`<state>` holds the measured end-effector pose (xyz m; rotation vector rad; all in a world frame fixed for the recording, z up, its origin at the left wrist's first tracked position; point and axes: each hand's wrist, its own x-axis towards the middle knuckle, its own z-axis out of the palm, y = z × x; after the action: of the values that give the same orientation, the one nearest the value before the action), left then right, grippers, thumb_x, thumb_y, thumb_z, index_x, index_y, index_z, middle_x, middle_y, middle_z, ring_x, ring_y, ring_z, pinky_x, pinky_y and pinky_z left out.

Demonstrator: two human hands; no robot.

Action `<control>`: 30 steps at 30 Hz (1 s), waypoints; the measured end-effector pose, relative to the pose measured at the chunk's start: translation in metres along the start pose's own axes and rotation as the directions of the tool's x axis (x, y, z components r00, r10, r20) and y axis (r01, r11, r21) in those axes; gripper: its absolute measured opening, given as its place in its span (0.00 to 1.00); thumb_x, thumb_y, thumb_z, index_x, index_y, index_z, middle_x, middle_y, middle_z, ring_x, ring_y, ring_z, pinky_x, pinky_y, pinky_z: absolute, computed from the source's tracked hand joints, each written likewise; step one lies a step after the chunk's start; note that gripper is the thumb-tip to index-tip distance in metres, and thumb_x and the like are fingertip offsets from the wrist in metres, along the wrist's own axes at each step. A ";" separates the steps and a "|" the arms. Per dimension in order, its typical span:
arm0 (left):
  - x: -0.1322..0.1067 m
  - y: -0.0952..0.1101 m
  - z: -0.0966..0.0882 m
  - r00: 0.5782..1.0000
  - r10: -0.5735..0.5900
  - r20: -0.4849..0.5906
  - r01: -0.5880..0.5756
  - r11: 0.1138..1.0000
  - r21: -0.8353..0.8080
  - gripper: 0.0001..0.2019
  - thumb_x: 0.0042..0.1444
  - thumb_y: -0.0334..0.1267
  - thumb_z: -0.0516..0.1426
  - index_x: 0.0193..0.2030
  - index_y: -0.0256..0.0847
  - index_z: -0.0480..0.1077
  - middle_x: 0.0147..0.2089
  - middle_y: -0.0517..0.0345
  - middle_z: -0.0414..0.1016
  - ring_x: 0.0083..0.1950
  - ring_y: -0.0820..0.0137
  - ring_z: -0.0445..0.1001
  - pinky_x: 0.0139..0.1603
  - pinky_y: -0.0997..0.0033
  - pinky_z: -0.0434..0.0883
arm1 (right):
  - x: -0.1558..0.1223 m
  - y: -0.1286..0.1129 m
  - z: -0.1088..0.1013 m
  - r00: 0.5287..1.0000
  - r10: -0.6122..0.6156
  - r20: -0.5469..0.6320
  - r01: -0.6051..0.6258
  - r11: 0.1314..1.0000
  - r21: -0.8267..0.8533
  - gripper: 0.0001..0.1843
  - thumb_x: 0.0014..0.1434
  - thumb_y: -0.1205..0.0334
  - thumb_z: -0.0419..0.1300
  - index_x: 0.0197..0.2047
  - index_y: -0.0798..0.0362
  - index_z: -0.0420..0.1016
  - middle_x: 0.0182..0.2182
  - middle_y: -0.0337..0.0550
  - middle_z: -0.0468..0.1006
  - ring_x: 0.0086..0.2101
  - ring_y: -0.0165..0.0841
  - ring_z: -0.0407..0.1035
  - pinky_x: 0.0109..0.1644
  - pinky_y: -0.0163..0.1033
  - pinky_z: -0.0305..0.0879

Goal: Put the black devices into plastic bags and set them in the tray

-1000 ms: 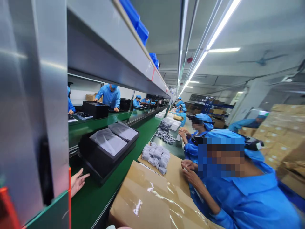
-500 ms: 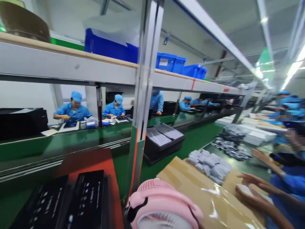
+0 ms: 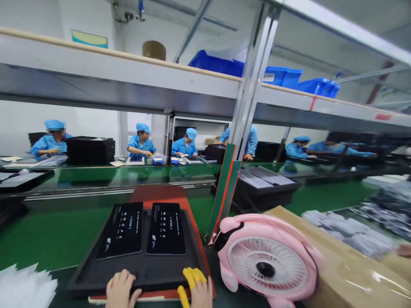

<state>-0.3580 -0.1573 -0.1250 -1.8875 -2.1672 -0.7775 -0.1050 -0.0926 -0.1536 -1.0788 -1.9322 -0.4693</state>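
While both hands rest on the near rim of the black tray (image 3: 141,269), the head view shows it lying on a red board (image 3: 167,194) at the near edge of the green conveyor belt (image 3: 48,235). The left hand (image 3: 121,290) lies with its fingers curled over the tray's front edge, gripping nothing that I can see; the right hand (image 3: 197,288) does the same a little to the right, its fingertips capped in yellow finger cots (image 3: 192,276). Whether either thumb hooks under the tray is hidden below the frame.

Two black flat packs (image 3: 144,229) with white print sit side by side in the tray, touching or nearly so, both square to its walls. To handle this well, I judge that the hands should press evenly on both sides, so the tray stays square on the board and the packs do not slide into each other.

Just right of the tray stands a pink desk fan (image 3: 268,261), close to the right hand's side, with a metal shelf post (image 3: 244,124) behind it; a sideways move should stay clear of both. White sheets (image 3: 25,286) lie near the left corner. Across the belt, people in blue caps work at their own stations.
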 end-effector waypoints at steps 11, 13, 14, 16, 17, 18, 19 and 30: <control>-0.055 -0.035 -0.070 0.993 -0.114 -0.040 0.103 0.971 -0.216 0.21 0.53 0.43 0.50 0.51 0.38 0.71 0.52 0.45 0.72 0.55 0.55 0.68 0.58 0.54 0.64 | -0.009 0.003 -0.019 0.976 0.117 -0.183 -0.095 0.987 0.128 0.18 0.64 0.54 0.44 0.36 0.46 0.74 0.33 0.48 0.76 0.37 0.43 0.70 0.40 0.51 0.66; -0.060 -0.079 -0.107 0.947 -0.319 -0.046 0.305 0.933 -0.191 0.22 0.54 0.43 0.47 0.50 0.35 0.69 0.53 0.43 0.71 0.56 0.57 0.67 0.59 0.59 0.62 | -0.011 -0.017 -0.022 0.983 0.038 -0.178 -0.016 0.992 0.128 0.15 0.63 0.53 0.48 0.40 0.48 0.74 0.36 0.48 0.76 0.39 0.42 0.70 0.41 0.49 0.67; -0.064 -0.102 -0.123 0.906 -0.419 -0.055 0.413 0.905 -0.099 0.23 0.54 0.44 0.46 0.51 0.33 0.67 0.55 0.40 0.68 0.57 0.56 0.65 0.60 0.60 0.60 | -0.013 -0.030 -0.024 0.986 -0.039 -0.161 0.060 0.990 0.130 0.13 0.62 0.54 0.50 0.42 0.48 0.73 0.36 0.47 0.77 0.38 0.41 0.71 0.41 0.47 0.68; -0.074 -0.141 -0.146 0.832 -0.555 -0.019 0.555 0.831 0.031 0.23 0.55 0.44 0.42 0.50 0.31 0.65 0.55 0.36 0.66 0.55 0.52 0.66 0.55 0.56 0.62 | -0.015 -0.058 -0.026 0.969 -0.233 -0.084 0.245 0.954 0.172 0.10 0.60 0.59 0.54 0.44 0.49 0.72 0.37 0.45 0.77 0.37 0.37 0.72 0.41 0.41 0.69; -0.080 -0.156 -0.152 0.811 -0.585 0.004 0.584 0.810 0.061 0.21 0.55 0.43 0.41 0.46 0.32 0.66 0.52 0.35 0.68 0.52 0.51 0.68 0.51 0.56 0.64 | -0.015 -0.071 -0.027 0.948 -0.315 -0.038 0.315 0.925 0.211 0.10 0.60 0.61 0.55 0.44 0.49 0.72 0.37 0.43 0.77 0.37 0.35 0.72 0.41 0.39 0.70; -0.086 -0.166 -0.154 0.802 -0.597 0.032 0.594 0.801 0.072 0.19 0.55 0.44 0.41 0.41 0.34 0.66 0.47 0.36 0.70 0.48 0.51 0.70 0.47 0.56 0.65 | -0.015 -0.081 -0.027 0.933 -0.361 -0.003 0.350 0.904 0.245 0.09 0.59 0.62 0.55 0.43 0.48 0.72 0.36 0.42 0.77 0.36 0.34 0.72 0.41 0.37 0.70; -0.092 -0.171 -0.154 0.803 -0.593 0.057 0.589 0.805 0.070 0.16 0.54 0.45 0.42 0.36 0.37 0.64 0.43 0.38 0.72 0.44 0.53 0.71 0.43 0.58 0.66 | -0.014 -0.087 -0.027 0.931 -0.366 0.012 0.350 0.900 0.262 0.08 0.60 0.63 0.54 0.41 0.48 0.73 0.35 0.41 0.77 0.36 0.33 0.72 0.41 0.37 0.70; -0.103 -0.187 -0.138 0.791 -0.603 0.106 0.597 0.798 0.085 0.17 0.57 0.40 0.34 0.30 0.45 0.60 0.42 0.44 0.75 0.45 0.58 0.73 0.47 0.60 0.65 | -0.013 -0.072 -0.034 0.979 -0.132 -0.157 0.159 0.971 0.176 0.09 0.61 0.62 0.51 0.37 0.49 0.73 0.32 0.41 0.77 0.33 0.34 0.72 0.38 0.40 0.70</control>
<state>-0.5470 -0.3257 -0.1050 -1.2298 -2.8883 -0.6913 -0.1446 -0.1617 -0.1395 -0.7644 -1.8925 -0.4233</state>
